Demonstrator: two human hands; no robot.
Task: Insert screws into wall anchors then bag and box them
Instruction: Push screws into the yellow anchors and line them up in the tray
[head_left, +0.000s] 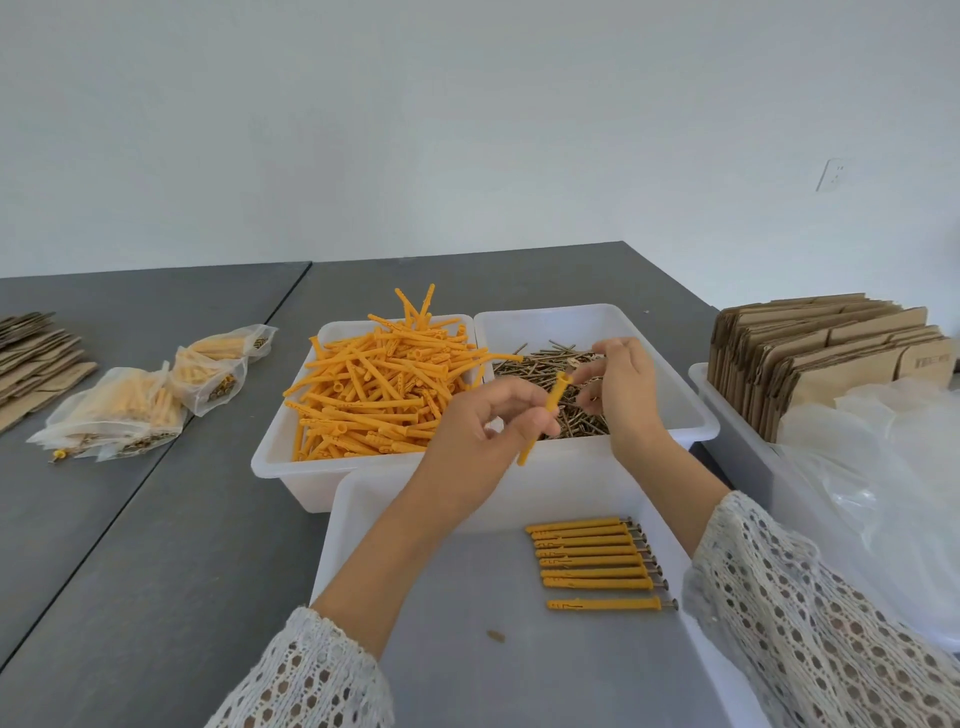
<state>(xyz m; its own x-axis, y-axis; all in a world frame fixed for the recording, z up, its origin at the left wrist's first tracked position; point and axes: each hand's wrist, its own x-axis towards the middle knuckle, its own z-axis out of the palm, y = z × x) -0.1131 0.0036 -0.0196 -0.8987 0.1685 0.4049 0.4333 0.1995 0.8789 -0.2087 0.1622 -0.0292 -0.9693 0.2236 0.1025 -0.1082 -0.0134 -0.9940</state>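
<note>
My left hand (480, 434) pinches one orange wall anchor (540, 423), tilted with its open end up, over the divided white bin (696, 423). My right hand (621, 387) pinches a screw (574, 368) at that open end. The bin's left compartment is heaped with orange anchors (382, 379); the right compartment holds loose screws (540, 366). In the near white tray (353, 499), several finished anchors with screws (595, 553) lie in a row.
Filled plastic bags (145, 395) lie on the grey table (156, 545) at left, with flat cardboard (31, 358) beyond them. At right, a bin of folded cardboard boxes (821, 358) stands beside a pile of clear plastic bags (893, 493).
</note>
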